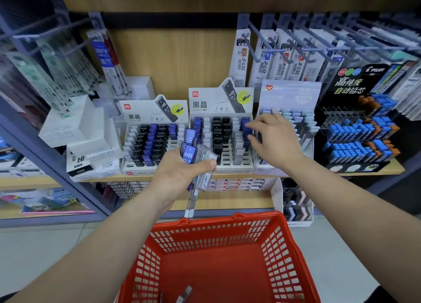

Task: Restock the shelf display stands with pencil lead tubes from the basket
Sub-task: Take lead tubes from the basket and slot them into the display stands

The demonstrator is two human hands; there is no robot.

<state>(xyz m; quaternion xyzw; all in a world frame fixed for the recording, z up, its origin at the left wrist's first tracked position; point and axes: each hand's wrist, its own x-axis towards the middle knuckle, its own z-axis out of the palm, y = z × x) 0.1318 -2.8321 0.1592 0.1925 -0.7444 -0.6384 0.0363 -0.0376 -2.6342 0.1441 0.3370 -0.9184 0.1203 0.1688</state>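
Observation:
My left hand grips a bundle of pencil lead tubes, blue and clear ones marked HB 0.7, in front of the shelf edge. My right hand reaches over the right side of the middle display stand, its fingertips on a blue tube in the stand's right column. A second stand of black and blue tubes sits to the left. The red basket is below, with a couple of tubes lying at its bottom.
A pale stand of light tubes is right of my right hand, then a black Pilot display with blue cases. White boxes stand at left. Refill packs hang on hooks above. Boxed stock lies on the lower shelf.

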